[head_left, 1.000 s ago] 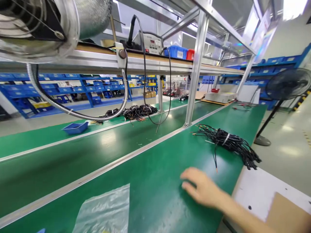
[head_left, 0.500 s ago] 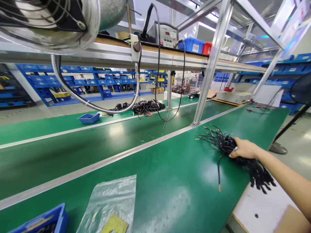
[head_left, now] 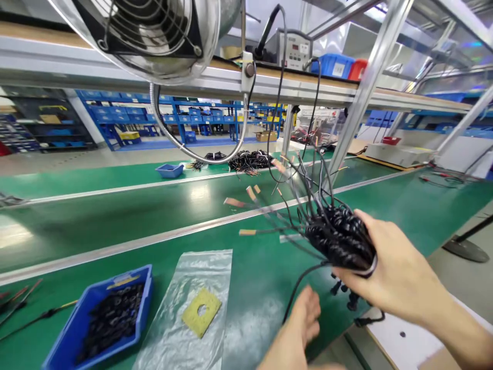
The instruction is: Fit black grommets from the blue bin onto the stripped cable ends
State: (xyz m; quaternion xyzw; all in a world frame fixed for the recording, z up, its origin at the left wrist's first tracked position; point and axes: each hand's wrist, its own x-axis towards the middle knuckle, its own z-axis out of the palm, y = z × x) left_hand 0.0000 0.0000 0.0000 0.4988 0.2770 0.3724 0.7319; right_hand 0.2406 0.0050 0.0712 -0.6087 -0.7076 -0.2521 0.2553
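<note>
My right hand (head_left: 396,272) grips a tied bundle of black wires (head_left: 339,239) above the near side of the green bench (head_left: 250,293). The wires' bare copper ends fan out up and to the left. My left hand (head_left: 298,329) reaches up from the bottom edge with its fingers apart, just below a loose wire that hangs from the bundle; it holds nothing.
A clear plastic bag (head_left: 188,313) with a yellow sponge (head_left: 201,312) on it lies left of my hands. A blue bin (head_left: 77,334) of black parts stands further left. More wire bundles (head_left: 246,160) and a small blue tray (head_left: 170,170) lie on the far bench. A fan duct (head_left: 154,36) hangs overhead.
My right hand has lifted the wire bundle off the bench and carried it left, toward me. My left hand has come into view below it. The view has swung left.
</note>
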